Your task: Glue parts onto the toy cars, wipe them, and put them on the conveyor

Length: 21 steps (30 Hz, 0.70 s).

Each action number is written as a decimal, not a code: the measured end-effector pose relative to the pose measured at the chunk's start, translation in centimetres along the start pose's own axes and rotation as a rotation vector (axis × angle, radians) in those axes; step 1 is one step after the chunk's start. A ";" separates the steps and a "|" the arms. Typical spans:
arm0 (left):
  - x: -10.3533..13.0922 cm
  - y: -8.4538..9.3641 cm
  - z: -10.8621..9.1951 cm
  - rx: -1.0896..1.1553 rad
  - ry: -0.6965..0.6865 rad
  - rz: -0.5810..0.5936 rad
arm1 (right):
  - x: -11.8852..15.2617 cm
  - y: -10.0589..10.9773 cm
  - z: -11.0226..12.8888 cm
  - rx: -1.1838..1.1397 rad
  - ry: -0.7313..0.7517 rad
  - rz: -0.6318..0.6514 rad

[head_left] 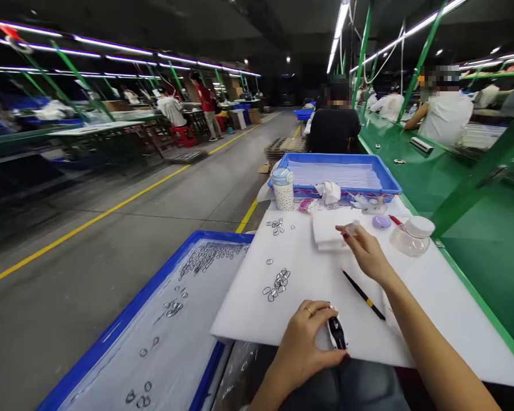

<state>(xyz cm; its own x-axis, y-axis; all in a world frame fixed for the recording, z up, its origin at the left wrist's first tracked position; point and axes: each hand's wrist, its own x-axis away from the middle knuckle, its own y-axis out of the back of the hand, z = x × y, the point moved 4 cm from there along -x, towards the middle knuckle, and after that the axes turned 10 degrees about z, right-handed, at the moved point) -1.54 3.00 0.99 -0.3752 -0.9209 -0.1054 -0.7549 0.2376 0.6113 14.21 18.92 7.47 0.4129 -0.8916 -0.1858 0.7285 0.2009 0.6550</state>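
My left hand (305, 337) is at the front edge of the white foam-topped table, its thumb and fingers closed on the two ends of a small black-and-white toy car (337, 332). Farther forward, my right hand (366, 248) hovers over a stack of white sheets (325, 231). Its fingers are pinched around a small whitish, translucent thing (353, 226) that I cannot make out. Between the hands lies a slim black brush-like tool (363, 294) with a yellow band. Thin oval rings (278, 282) lie in loose groups to the left.
A blue tray (124, 319) with many more rings stands at the lower left. At the back are a dotted cup (283, 191) and a blue bin (392, 177). A clear jar (411, 237) and purple case (381, 221) sit right. A green conveyor (488, 257) runs alongside; co-workers sit beyond.
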 end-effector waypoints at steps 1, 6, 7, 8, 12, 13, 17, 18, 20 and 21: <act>-0.2 -0.2 -0.2 0.024 -0.005 -0.020 | 0.9 0.0 0.2 -0.053 0.047 -0.010; -1.5 -0.6 -0.8 0.143 0.021 -0.093 | 4.2 0.0 2.5 -0.383 0.267 -0.003; -1.7 -0.5 -0.7 0.162 0.034 -0.109 | 4.0 0.3 2.9 -0.420 0.273 -0.039; -1.9 -0.5 -0.7 0.175 0.045 -0.118 | 3.5 0.6 3.1 -0.445 0.275 -0.092; -2.1 -0.1 -0.5 0.202 0.039 -0.074 | -0.9 1.0 2.7 -0.475 0.297 -0.239; -2.0 0.0 -0.5 0.211 0.035 -0.058 | -2.1 0.7 2.2 -0.455 0.263 -0.227; -1.8 0.4 -0.4 0.232 0.033 -0.026 | -4.3 -1.0 -0.4 -0.342 0.064 -0.121; -1.8 0.3 -0.4 0.229 0.027 -0.024 | -4.1 -1.2 -0.8 -0.328 0.049 -0.111; -1.8 0.3 -0.4 0.213 0.006 -0.027 | -3.2 -1.5 -1.3 -0.315 0.040 -0.111; -1.8 0.2 -0.4 0.204 -0.004 -0.034 | -2.8 -1.5 -1.5 -0.309 0.028 -0.110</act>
<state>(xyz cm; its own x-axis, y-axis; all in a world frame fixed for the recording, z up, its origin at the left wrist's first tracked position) -0.79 4.55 1.65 -0.3496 -0.9283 -0.1269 -0.8603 0.2644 0.4359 12.81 21.70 5.91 0.3347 -0.9040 -0.2661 0.8990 0.2218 0.3775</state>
